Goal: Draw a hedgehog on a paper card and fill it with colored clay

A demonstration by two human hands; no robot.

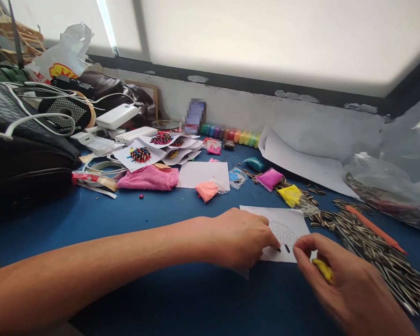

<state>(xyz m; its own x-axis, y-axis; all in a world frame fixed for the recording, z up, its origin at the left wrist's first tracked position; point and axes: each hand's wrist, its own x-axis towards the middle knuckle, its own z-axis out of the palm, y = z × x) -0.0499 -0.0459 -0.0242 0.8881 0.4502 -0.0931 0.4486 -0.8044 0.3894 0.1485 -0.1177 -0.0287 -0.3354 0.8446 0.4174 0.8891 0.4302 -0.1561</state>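
Observation:
A white sheet of paper (303, 223) with a scale-patterned oval drawing (282, 231) lies on the blue table. My left hand (243, 235) rests over its left part, fingers curled, the tip of the forefinger down by a small dark bit (279, 249). Whether anything is pinched there is hidden. A second dark bit (287, 248) lies just below the drawing. At the sheet's right edge my right hand (343, 275) has thumb and forefinger close together, and its curled fingers hold a lump of yellow clay (324, 270). What sits between those fingertips cannot be made out.
Striped sunflower seeds (381, 247) and an orange pen (376, 228) lie to the right. Behind the sheet are yellow (290, 195), magenta (269, 178) and peach (206, 190) clay packets. A pink cloth (149, 178), decorated papers (140, 156) and a black bag (24, 163) are left.

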